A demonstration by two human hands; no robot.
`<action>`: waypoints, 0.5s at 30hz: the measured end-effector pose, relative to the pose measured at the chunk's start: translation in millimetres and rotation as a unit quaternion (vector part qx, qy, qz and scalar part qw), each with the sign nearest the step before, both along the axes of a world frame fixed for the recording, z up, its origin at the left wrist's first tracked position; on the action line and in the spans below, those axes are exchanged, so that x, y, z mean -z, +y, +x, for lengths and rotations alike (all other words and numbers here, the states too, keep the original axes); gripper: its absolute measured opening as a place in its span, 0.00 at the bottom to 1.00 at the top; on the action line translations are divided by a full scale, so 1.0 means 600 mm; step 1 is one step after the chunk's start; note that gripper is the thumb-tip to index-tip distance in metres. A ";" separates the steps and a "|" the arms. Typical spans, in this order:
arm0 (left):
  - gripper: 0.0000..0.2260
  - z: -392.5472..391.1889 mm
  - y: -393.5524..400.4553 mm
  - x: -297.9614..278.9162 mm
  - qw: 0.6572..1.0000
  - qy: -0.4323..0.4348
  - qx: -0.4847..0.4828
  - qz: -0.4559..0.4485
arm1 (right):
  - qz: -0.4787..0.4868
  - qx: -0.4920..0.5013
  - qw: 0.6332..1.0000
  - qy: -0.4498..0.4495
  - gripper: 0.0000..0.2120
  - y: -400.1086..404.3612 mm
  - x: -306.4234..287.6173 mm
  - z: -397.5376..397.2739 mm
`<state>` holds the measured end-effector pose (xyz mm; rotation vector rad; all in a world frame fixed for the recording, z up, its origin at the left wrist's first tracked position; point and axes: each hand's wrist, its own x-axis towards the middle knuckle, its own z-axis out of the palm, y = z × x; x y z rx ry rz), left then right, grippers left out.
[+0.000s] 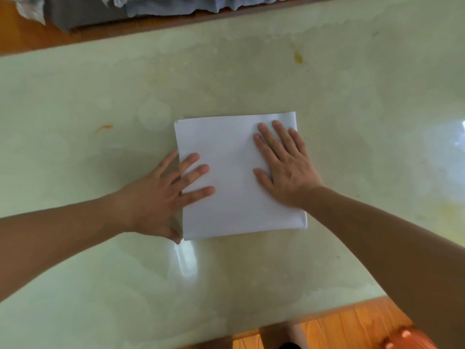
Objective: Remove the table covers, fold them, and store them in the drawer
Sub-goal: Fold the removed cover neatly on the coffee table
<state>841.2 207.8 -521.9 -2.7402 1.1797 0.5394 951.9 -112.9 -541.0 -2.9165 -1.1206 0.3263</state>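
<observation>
The folded table cover (239,177), a white, near-square pad, lies flat on the counter (352,122) at centre frame, its slightly longer axis running top to bottom. Both hands rest on it, fingers straight and spread, gripping nothing. The left hand (161,197) overlaps the left edge, palm on the counter; the right hand (284,165) lies wholly on the upper-right part. Judged next move: lifting for storage. The left hand is nearer a free edge.
</observation>
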 end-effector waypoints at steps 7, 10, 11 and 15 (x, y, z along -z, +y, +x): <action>0.46 -0.018 -0.014 0.014 0.992 -0.029 -0.041 -0.119 | 0.015 -0.003 1.000 -0.007 0.34 0.000 0.003 -0.001; 0.40 -0.016 -0.018 0.022 0.988 -0.091 -0.010 -0.123 | 0.041 -0.004 0.999 -0.012 0.34 -0.002 0.007 0.000; 0.38 -0.019 -0.022 0.026 0.986 -0.110 0.002 -0.125 | 0.050 -0.002 0.999 -0.014 0.34 -0.002 0.008 0.000; 0.28 -0.030 -0.031 0.044 0.974 -0.140 0.000 -0.179 | 0.066 -0.010 0.998 -0.010 0.34 -0.004 0.011 0.000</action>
